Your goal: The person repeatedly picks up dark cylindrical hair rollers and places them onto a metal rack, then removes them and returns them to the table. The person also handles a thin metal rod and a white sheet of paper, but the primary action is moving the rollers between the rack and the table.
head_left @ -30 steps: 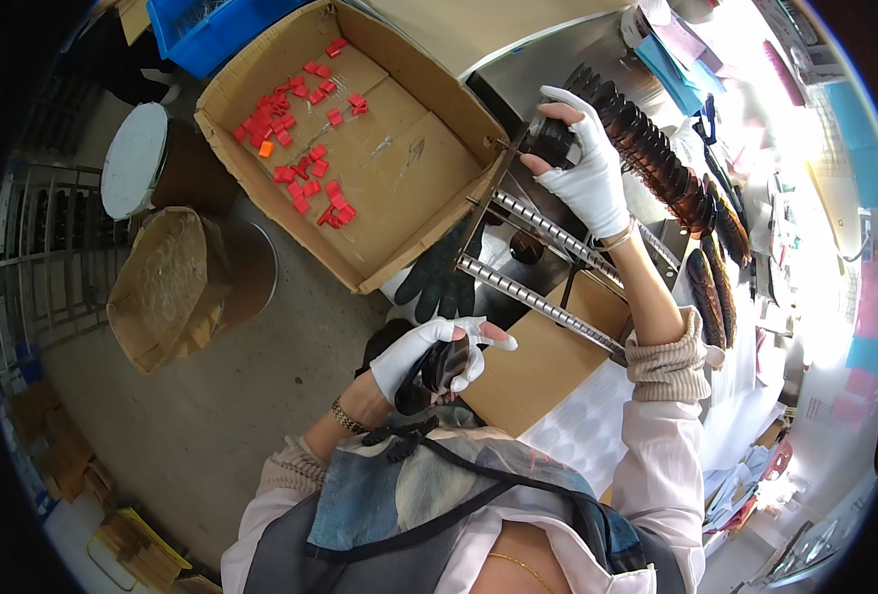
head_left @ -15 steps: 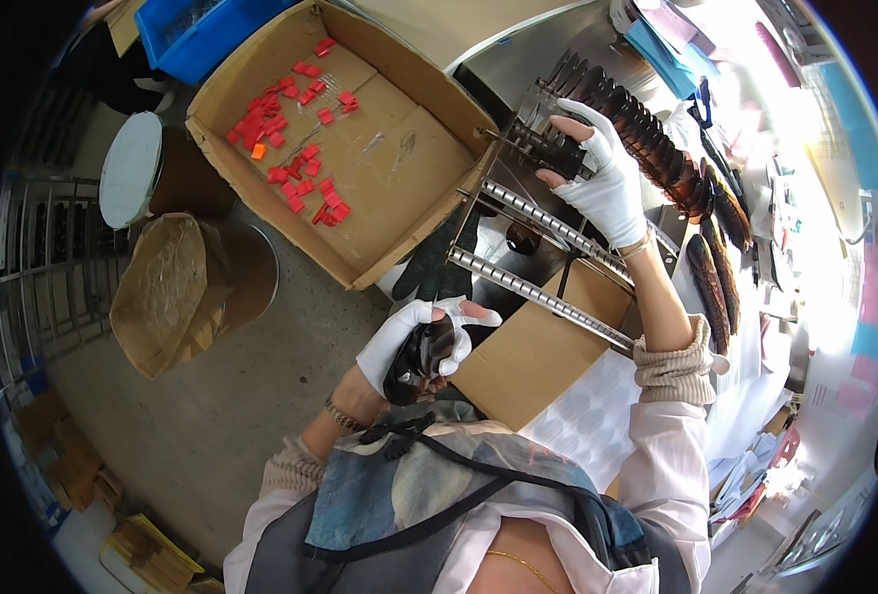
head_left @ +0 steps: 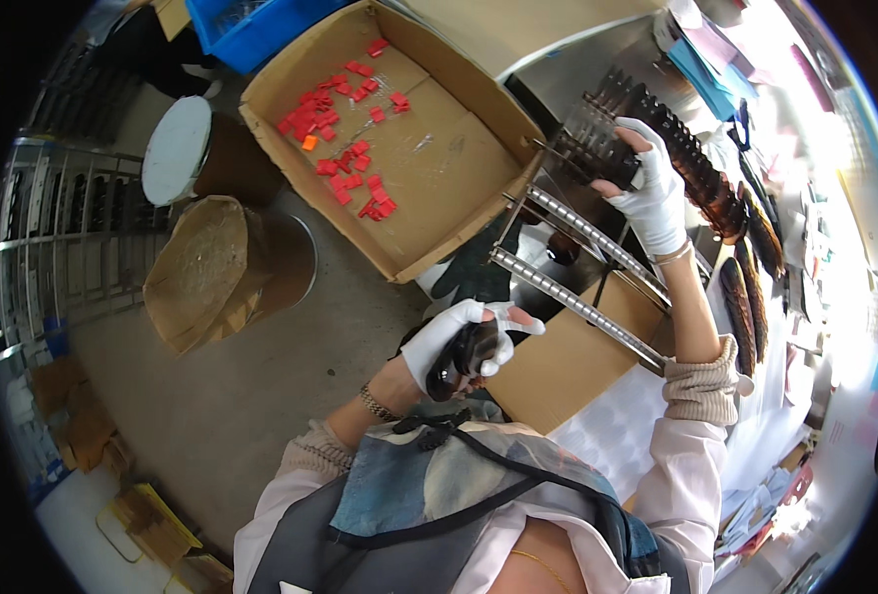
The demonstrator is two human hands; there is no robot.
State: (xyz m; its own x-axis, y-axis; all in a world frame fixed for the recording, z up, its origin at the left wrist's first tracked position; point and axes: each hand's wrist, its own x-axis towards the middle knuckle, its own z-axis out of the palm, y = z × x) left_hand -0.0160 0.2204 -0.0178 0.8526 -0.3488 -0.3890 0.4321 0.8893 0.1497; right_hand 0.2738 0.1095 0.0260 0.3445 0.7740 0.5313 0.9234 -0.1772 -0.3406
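Between me and the bench, my left hand (head_left: 459, 351) in a white glove with bare fingertips is closed round several dark, glossy, curved lens-like pieces (head_left: 449, 371). My right hand (head_left: 652, 188), gloved the same way, reaches to the metal rack (head_left: 568, 292). Its thumb and fingers close about a stack of dark lens-like pieces (head_left: 597, 148) at the rack's far end. Beside that hand, more dark brown translucent pieces stand in a long row (head_left: 672, 134). Another dark piece (head_left: 563, 247) lies below the rack's rails.
A large open carton (head_left: 459, 148) holds scattered red clips (head_left: 310, 114) and one orange one. Left of it stand a lidded drum (head_left: 177, 148) and a paper-lined drum (head_left: 201, 267). A blue crate (head_left: 251, 30) sits behind. Cardboard (head_left: 568, 356) lies under the rack.
The view has shifted, so the scene sits further right. On the rack, the stack at my right hand now shows more dark pieces. My left hand still grips its pieces.
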